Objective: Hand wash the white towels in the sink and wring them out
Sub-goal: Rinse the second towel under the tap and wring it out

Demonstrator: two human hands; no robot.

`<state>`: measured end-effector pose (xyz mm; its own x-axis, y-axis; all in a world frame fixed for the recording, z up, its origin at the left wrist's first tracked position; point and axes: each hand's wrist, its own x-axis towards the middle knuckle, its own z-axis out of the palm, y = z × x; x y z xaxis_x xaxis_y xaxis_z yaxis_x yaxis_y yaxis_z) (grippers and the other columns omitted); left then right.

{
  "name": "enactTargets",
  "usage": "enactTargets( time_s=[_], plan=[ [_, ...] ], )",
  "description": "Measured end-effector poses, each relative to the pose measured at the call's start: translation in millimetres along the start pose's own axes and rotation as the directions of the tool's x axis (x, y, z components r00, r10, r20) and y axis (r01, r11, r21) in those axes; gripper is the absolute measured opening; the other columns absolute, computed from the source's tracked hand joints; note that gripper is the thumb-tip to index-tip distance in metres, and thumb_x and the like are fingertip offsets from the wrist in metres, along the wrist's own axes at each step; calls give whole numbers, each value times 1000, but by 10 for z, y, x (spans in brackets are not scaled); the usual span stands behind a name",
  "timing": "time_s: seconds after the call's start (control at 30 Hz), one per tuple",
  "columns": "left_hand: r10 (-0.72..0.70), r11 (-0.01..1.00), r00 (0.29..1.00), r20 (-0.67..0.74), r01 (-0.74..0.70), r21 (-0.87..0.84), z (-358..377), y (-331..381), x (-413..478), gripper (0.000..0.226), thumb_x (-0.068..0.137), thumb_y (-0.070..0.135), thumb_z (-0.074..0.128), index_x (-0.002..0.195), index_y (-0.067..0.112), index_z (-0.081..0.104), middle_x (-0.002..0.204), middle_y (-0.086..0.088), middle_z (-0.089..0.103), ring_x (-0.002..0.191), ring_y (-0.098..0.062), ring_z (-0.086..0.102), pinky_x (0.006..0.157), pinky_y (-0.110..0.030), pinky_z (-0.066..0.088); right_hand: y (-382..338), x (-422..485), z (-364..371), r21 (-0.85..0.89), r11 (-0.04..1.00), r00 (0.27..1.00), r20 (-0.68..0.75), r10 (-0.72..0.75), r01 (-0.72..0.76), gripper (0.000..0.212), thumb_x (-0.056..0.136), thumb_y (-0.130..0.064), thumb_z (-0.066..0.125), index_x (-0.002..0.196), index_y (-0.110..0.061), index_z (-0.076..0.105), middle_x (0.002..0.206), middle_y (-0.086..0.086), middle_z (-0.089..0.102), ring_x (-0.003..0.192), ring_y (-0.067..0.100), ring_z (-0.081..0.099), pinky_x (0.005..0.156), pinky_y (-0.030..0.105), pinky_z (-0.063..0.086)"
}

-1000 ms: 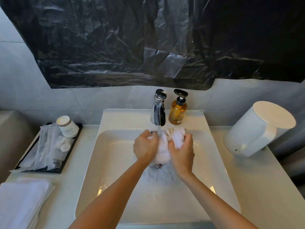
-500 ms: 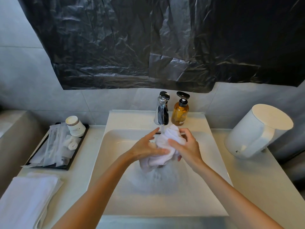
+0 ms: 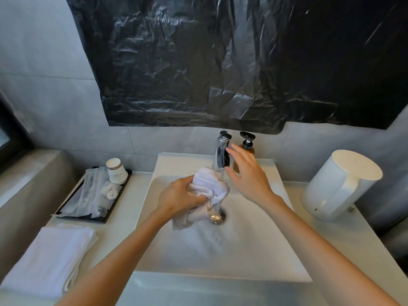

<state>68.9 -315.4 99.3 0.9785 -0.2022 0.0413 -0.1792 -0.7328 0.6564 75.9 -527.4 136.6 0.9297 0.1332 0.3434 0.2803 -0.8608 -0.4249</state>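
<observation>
while over sink (image 3: 260, 246), white towel (image 3: 208, 187) in left hand (image 3: 179, 198), right hand (image 3: 247, 173) free

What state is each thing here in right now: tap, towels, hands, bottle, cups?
Chrome tap: running, thin stream falling.
Wet white towel: bunched, held over the white sink under the tap.
Left hand: grips the towel.
Right hand: open, off the towel, beside the tap.
Folded white towel: lying flat on the counter.
Amber pump bottle: upright, behind the right hand.
White paper cups: stacked upside down on the black tray.
</observation>
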Motion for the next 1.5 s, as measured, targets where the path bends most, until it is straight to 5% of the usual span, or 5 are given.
enactTargets(
  time_s=[0.13,0.5,0.7,1.07,1.5],
  plan=[
    [-12,1000,996,-86,13,13,-201,-53,-97,30,63,60,63,75,33,55,74,14,63,74,-10,59,57,-25,42,-99,355,7,-259,963,983,184,-22,70,65,101,-27,45,155,-11,12,163,2,7,149,20,5,120,37,13],
    [-93,996,983,-161,93,-10,-521,-192,-397,37,57,64,54,79,34,60,72,14,66,71,-6,61,65,-34,55,-259,278,131,-347,934,978,210,-12,87,56,97,-15,47,149,-5,28,157,10,26,145,26,24,118,35,17],
    [-53,990,987,-153,71,120,-544,-310,-637,36,59,59,59,78,30,51,75,10,62,73,-13,60,61,-32,50,-786,-68,250,482,835,877,481,1,-266,37,100,-33,49,133,-18,54,126,-8,59,120,11,54,103,27,40],
    [-172,979,978,115,156,131,-383,-931,-1134,70,73,44,80,134,41,48,110,15,54,103,-9,55,81,-21,41,-904,-785,1344,554,628,781,609,142,-546,29,87,-14,63,106,-24,43,115,8,55,97,20,51,70,28,43],
    [-393,914,919,31,394,-95,-393,-1064,-1258,70,77,34,80,138,23,47,127,-1,58,101,-12,51,80,-20,41,-729,-818,1391,133,973,788,612,69,-189,34,94,-16,50,126,-11,57,133,12,55,121,25,51,97,28,39]
  ],
)
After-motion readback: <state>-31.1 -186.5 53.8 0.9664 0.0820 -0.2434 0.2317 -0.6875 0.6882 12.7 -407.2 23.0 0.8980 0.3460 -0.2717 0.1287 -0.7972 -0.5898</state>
